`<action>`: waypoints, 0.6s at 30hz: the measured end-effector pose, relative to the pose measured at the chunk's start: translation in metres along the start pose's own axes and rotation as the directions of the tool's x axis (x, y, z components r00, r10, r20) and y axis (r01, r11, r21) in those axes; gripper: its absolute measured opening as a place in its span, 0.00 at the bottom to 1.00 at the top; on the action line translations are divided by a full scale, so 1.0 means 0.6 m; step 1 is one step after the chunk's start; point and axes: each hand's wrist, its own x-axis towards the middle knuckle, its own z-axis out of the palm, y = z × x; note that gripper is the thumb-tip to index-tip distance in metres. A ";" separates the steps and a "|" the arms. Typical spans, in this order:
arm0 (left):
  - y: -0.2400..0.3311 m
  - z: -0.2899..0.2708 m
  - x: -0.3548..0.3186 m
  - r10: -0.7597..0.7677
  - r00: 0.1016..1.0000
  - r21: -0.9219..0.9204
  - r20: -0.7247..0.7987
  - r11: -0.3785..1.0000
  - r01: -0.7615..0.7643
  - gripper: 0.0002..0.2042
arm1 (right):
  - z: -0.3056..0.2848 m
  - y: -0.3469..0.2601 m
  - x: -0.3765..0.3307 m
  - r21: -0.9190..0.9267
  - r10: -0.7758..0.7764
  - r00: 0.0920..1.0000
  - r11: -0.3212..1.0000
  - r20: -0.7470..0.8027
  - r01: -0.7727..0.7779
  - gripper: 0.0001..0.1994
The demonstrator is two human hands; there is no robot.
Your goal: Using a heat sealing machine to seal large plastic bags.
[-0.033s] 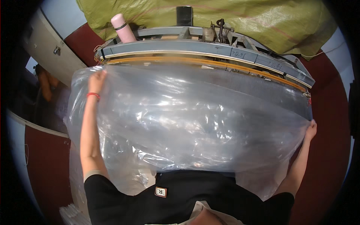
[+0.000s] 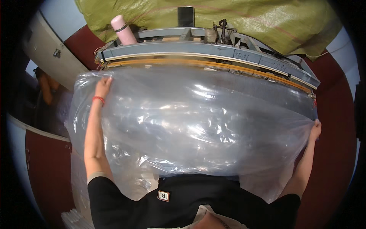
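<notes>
A wide sheet of clear plastic film spreads across the work surface in front of me, wrinkled and shiny. At its upper left, my left hand is closed on the film, a red band round the wrist. Out at the film's right edge, my right hand pinches a corner and holds that side taut. Between the hands the film hangs in folds down to my body. A dark flat surface shows beyond its slanting upper right edge.
Behind the film runs a long grey metal beam with orange strips along its front. A pink bottle and a metal clamp stand behind it. Yellow-green woven sheeting covers the back. A door is at left.
My left hand has shifted slightly right and toward me, still on the film, and the folds near it have moved. My right hand is almost where it was.
</notes>
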 end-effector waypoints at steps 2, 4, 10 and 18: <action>-0.116 0.078 0.010 0.078 0.984 -0.008 -0.159 0.997 -0.080 0.25 | 0.030 -0.063 0.002 0.043 -0.006 1.000 0.999 -0.014 0.007 0.18; 0.020 0.103 0.029 -0.135 0.988 0.190 -0.069 0.971 0.146 0.27 | -0.024 -0.021 -0.008 -0.111 0.044 0.995 0.992 -0.088 -0.053 0.17; -0.234 0.054 0.092 -0.112 0.983 0.370 -0.145 0.915 0.159 0.29 | 0.029 -0.054 0.015 -0.084 0.182 0.978 0.978 -0.097 -0.190 0.19; 0.136 0.048 0.099 0.226 0.969 0.268 -0.101 0.944 -0.192 0.19 | 0.016 -0.091 0.010 0.257 0.192 0.975 0.953 -0.115 -0.158 0.16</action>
